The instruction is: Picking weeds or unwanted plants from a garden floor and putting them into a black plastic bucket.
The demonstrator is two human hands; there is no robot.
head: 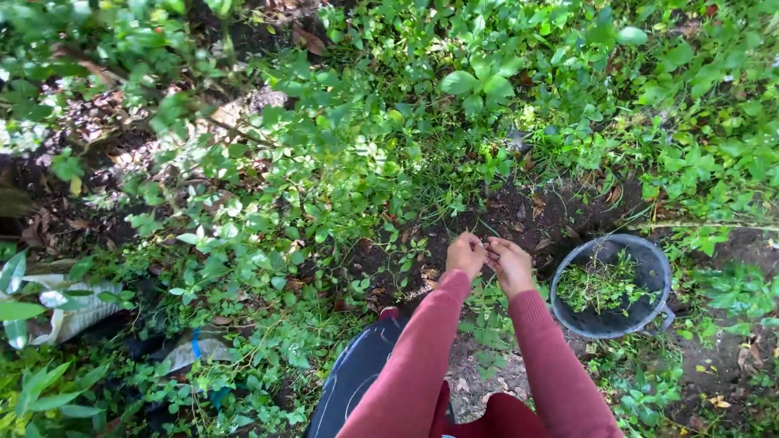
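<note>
Weed stems, thin and hard to resolve, are pinched between the left hand and right hand, both closed and touching over bare soil. A dark bucket holding pulled greens is seen just right of the right hand, the nearer one.

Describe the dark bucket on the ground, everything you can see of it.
The bucket is round, dark grey and looks like plastic, with a small handle lug on its lower right rim. It stands upright on bare soil among low weeds, to the right of the right hand, which does not touch it. A loose heap of pulled green plants partly fills it.
</note>
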